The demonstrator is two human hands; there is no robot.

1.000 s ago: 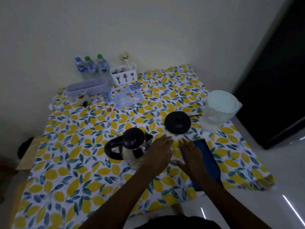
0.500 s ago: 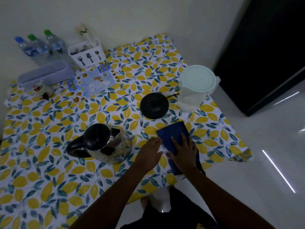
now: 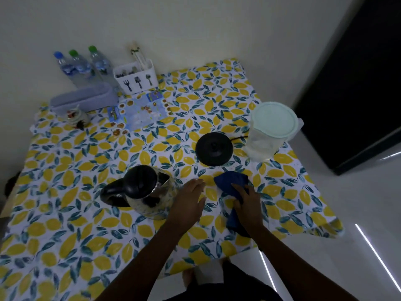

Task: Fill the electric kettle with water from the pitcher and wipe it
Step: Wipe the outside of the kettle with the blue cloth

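Note:
A steel electric kettle (image 3: 149,192) with a black lid and handle stands on the lemon-print tablecloth (image 3: 65,213). Its round black base (image 3: 214,148) sits apart, further back and to the right. A clear pitcher (image 3: 269,133) with a pale green lid stands at the right edge. My right hand (image 3: 247,203) is shut on a bunched dark blue cloth (image 3: 230,181), part of which hangs below my wrist. My left hand (image 3: 191,203) hovers flat and open just right of the kettle, holding nothing.
At the back stand three water bottles (image 3: 80,66), a white cutlery holder (image 3: 136,79), a lilac tray (image 3: 82,98), a small jar (image 3: 74,116) and a printed card (image 3: 138,109). The table's right and front edges lie close to my hands.
My right hand has gathered the blue cloth, which lay flat before, and lifted it bunched. My left hand stays beside the kettle. My head has shifted the view.

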